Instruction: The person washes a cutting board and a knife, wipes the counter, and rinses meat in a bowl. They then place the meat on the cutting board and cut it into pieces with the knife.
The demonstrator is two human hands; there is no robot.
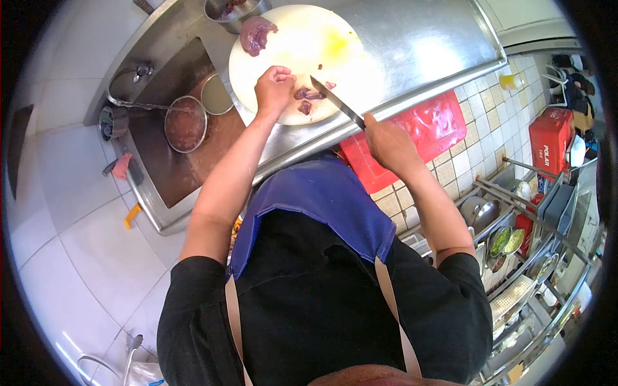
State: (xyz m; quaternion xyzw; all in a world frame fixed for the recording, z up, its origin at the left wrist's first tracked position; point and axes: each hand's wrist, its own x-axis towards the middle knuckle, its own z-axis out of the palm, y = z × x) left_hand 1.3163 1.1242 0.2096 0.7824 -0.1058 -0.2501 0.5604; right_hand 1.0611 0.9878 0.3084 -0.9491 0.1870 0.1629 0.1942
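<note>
A knife (339, 103) is in my right hand (389, 145), its blade slanting over the round white cutting board (293, 40) with the tip up and to the left. My left hand (275, 94) is over the board's left part with its fingers curled in; whether they pinch anything is hidden. Just right of those fingers lie small dark red meat pieces (309, 94), with a few scraps around them near the blade. A bigger lump of dark red meat (257, 36) rests at the board's upper left edge, beside a metal pot (221, 24).
Left of the board is a steel sink (151, 149) holding a round strainer (186, 125) and a pale-filled container (217, 95). A steel counter (418, 38) extends right. Below its edge sits a red plastic container (421, 132). Shelves with dishes (508, 241) stand at right.
</note>
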